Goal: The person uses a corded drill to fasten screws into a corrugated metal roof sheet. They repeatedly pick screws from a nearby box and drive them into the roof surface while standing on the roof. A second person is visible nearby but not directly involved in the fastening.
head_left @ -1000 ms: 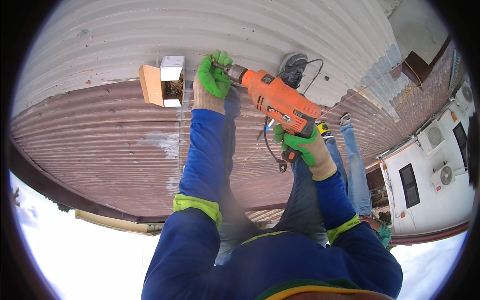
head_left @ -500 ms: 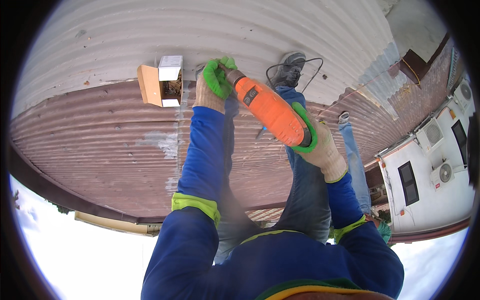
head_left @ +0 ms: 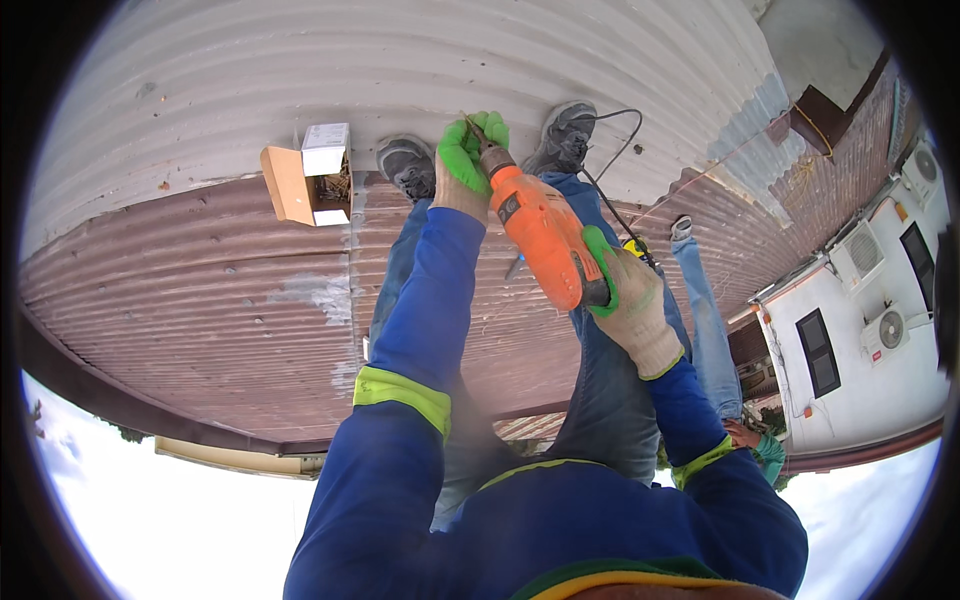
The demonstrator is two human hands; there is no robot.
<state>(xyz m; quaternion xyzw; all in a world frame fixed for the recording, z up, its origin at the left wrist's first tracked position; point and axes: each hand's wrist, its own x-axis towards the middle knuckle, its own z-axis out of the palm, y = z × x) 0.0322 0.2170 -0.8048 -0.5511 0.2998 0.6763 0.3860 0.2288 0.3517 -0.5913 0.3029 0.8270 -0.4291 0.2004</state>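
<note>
An orange power drill [head_left: 541,231] slants across my view, its chuck [head_left: 494,158] toward the far left and its rear toward my right. My gloved right hand [head_left: 632,305] is closed around the grip behind the body; the trigger is hidden. My gloved left hand [head_left: 462,168] is closed at the front of the chuck. Between its green-coated fingers a thin pointed metal piece [head_left: 470,127] shows at the drill's tip; whether it is a bit or a screw is unclear. Left of that hand an open cardboard box [head_left: 288,184] holds many small brownish fasteners [head_left: 333,189].
I stand on corrugated roofing, grey sheets [head_left: 300,70] beyond and reddish-brown ones [head_left: 200,310] nearer. A black cord [head_left: 612,192] loops by my right shoe [head_left: 563,138]. Another person's leg [head_left: 704,300] is at the right. A white wall with air-conditioner units [head_left: 887,337] stands beyond the roof edge.
Both hands and the drill have shifted, the chuck end moving right and the drill turning steeper. My left shoe has come into fuller view. The box sits slightly lower and further left in view.
</note>
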